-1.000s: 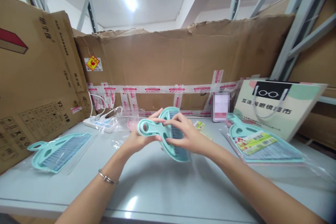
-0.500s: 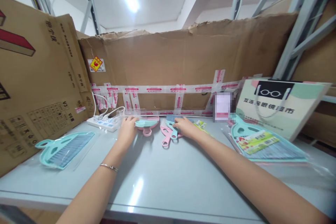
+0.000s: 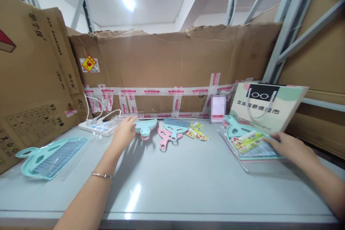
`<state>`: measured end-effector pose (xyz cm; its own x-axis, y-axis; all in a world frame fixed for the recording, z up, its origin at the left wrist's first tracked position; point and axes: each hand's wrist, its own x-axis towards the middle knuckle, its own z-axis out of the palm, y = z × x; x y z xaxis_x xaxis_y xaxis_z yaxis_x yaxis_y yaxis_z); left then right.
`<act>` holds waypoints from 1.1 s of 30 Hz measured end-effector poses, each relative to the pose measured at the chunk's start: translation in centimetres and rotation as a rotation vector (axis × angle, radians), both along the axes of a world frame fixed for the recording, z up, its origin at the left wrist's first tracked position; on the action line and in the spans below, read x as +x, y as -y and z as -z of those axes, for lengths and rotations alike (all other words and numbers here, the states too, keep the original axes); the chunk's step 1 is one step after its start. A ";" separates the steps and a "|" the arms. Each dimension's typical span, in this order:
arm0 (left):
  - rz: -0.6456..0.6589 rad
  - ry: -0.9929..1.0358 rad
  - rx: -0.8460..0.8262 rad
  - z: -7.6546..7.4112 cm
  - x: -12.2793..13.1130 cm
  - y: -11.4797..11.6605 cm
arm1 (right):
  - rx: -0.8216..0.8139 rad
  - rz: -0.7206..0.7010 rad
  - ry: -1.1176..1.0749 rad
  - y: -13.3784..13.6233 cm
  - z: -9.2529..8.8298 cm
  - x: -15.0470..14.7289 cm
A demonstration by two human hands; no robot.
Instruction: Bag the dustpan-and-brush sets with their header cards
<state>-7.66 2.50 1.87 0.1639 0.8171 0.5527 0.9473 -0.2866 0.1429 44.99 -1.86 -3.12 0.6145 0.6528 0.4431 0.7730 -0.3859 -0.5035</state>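
My left hand (image 3: 125, 131) is at the left edge of a turquoise dustpan (image 3: 146, 126), its fingers closed on that edge. Beneath this dustpan a pink one (image 3: 145, 138) shows a little. To their right lie a turquoise brush (image 3: 176, 125) and a pink brush (image 3: 168, 136), overlapping, bristles to the back. Far to the right, my right hand (image 3: 292, 147) grips the right side of a turquoise dustpan and brush set (image 3: 239, 131) in clear plastic with a green and yellow label card (image 3: 248, 142). The fingers under it are hidden.
Loose label cards (image 3: 198, 132) lie beside the brushes. Another wrapped turquoise set (image 3: 54, 158) is at the left. A power strip (image 3: 98, 127) with cables stands behind my left hand. Cardboard (image 3: 161, 57) walls the back; a paper bag (image 3: 265, 106) leans at the right.
My right hand has left the brushes and moved right onto the wrapped set. The turquoise dustpan at my left hand now lies flatter over the pink one. The view has turned slightly right.
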 end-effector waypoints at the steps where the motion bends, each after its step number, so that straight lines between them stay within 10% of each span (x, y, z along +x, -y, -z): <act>1: 0.030 0.015 0.001 0.0 0.2 0.1 | -0.065 0.027 -0.007 0.4 0.3 0.4; 13: 0.303 0.337 0.149 -0.9 1.4 1.0 | -0.087 0.006 0.023 0.4 -4.6 -5.7; 21: 0.506 1.206 -0.598 -0.3 7.1 3.3 | 0.193 -0.668 -0.033 -3.4 -6.8 -20.9; 26: 0.357 1.460 -0.529 0.7 6.8 2.2 | 0.492 -0.823 -0.110 -4.0 -5.7 -25.2; 33: 0.402 1.458 -0.294 0.9 6.6 1.8 | 0.100 -0.996 -1.084 -2.2 -4.1 -26.8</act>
<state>-1.06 0.74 0.92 -0.1292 0.9580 0.2560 -0.1918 -0.2774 0.9414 18.19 0.32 0.93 -0.0054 0.9904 0.1378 -0.0699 0.1371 -0.9881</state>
